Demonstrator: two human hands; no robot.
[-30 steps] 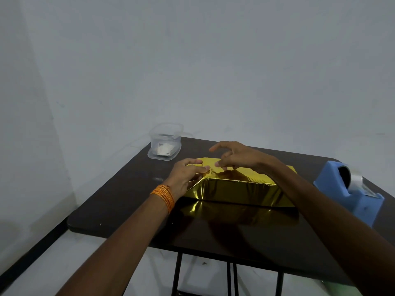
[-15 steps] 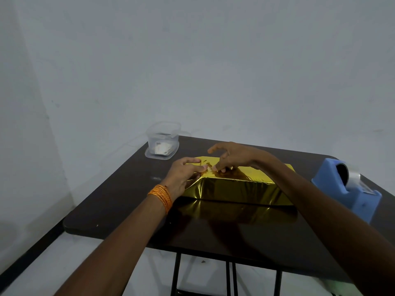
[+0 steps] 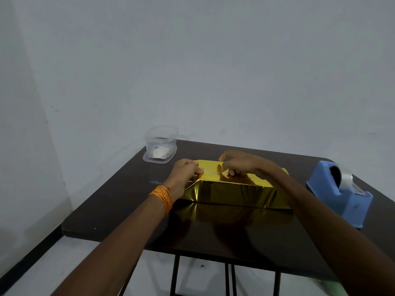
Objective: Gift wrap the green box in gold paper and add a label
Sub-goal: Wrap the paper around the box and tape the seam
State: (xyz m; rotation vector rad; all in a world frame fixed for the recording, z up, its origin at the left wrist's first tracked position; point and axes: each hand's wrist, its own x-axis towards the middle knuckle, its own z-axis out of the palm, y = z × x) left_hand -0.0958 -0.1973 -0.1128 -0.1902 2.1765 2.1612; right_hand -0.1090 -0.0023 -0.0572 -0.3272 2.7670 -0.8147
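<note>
1. A clear plastic container (image 3: 160, 146) holding small white pieces, perhaps labels, stands at the bench's (image 3: 119, 201) far left corner.
2. The left hand (image 3: 184, 174) grips the left end of the gold-wrapped box (image 3: 233, 194), thumb on top, fingers curled round the end fold.
3. The box lies mid-bench, its green fully hidden. The gold paper (image 3: 210, 167) looks thin, slick and quick to crease. The box beneath seems stiff and light, so edges and corners are probably the best places to hold it.
4. The right hand (image 3: 245, 164) bends its fingertips onto the top; whether it pinches anything I cannot tell.
5. A blue tape dispenser (image 3: 339, 195) sits at the right.
</note>
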